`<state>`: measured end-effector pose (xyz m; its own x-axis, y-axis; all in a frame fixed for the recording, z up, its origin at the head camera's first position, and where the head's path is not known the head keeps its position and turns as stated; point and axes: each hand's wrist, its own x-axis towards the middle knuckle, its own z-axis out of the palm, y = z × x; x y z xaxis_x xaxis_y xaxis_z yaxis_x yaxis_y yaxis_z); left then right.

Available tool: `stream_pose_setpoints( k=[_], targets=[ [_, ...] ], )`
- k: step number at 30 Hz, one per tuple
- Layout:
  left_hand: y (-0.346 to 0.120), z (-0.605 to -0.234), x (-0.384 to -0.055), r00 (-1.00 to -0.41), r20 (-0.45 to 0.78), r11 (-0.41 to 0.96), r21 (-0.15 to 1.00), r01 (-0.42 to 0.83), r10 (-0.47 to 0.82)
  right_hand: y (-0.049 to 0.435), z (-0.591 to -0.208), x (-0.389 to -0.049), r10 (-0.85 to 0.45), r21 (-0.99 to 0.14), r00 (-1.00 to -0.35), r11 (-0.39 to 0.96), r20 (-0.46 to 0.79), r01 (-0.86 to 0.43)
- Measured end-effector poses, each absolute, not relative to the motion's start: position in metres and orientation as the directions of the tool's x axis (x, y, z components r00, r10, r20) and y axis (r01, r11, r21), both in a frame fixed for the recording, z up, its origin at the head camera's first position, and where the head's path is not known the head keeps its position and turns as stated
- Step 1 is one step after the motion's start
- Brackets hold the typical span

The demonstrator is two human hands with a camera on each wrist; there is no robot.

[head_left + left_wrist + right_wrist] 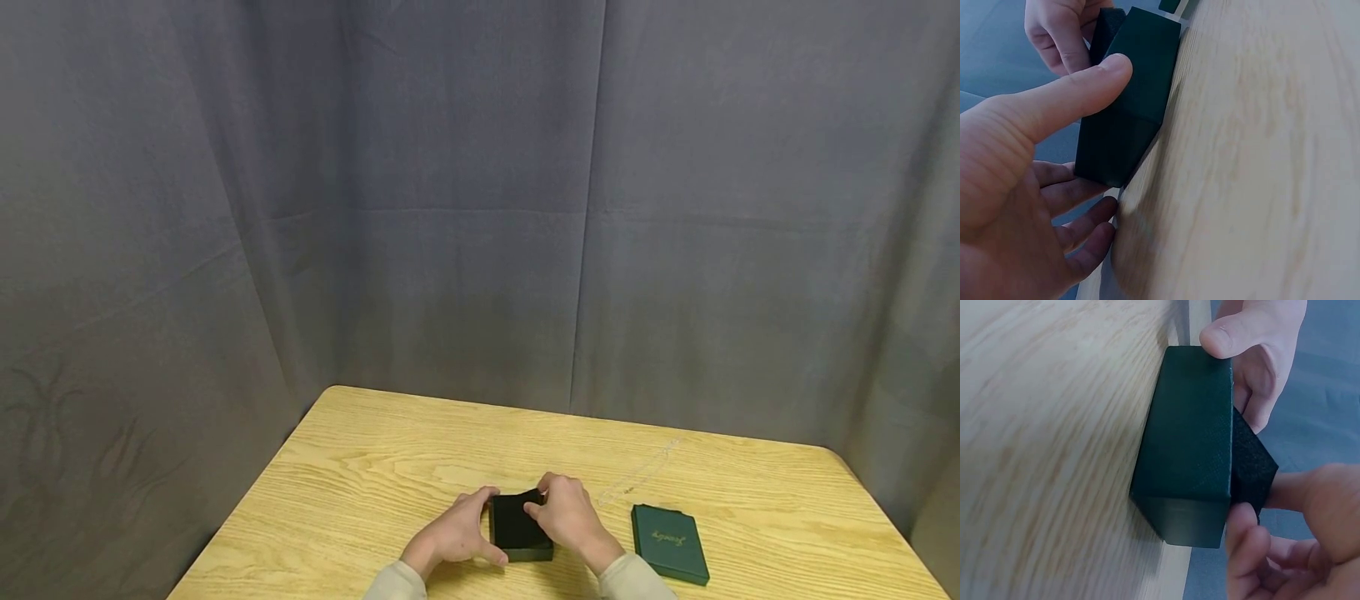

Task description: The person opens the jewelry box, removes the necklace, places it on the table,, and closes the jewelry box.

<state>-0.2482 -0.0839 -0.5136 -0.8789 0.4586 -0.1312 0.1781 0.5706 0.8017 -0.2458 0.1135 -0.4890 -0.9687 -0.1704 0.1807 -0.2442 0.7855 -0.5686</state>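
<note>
A small dark green box [531, 554] sits on the table in front of me, its top side uncovered. My left hand [459, 531] grips it from the left, thumb along the near side and fingers at the far side. Inside the box lies a black padded insert [513, 523]. With thumb and fingers, my right hand [568, 514] pinches the insert's far right corner. That corner tilts up above the rim, as the insert [1252, 464] shows in the right wrist view. In the left wrist view, the left thumb presses on the box wall [1125, 103].
A green lid [670, 543] with gold script lies to the right of my right forearm. Behind it, a thin silvery chain [649, 472] stretches across the wooden table [360, 467]. Grey curtains [465, 250] hang behind the table and at both sides.
</note>
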Motion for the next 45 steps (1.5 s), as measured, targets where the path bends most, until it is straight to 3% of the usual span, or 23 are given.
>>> stream_pose_setpoints(
  k=[7,17,45],
  targets=[
    [-0.083,-0.514,-0.248,-0.88,-0.142,0.58,0.797,0.17,0.454,0.12,-0.489,-0.243,-0.262,-0.58,-0.942,0.743,0.207,-0.334],
    [-0.083,-0.511,-0.246,-0.885,-0.126,0.584,0.791,0.183,0.449,0.135,-0.493,-0.244,-0.451,-0.516,-0.843,0.668,0.292,-0.536],
    [-0.083,-0.511,-0.245,-0.884,-0.119,0.585,0.788,0.192,0.451,0.139,-0.498,-0.243,-0.536,-0.433,-0.81,0.689,0.237,-0.582]
  ],
)
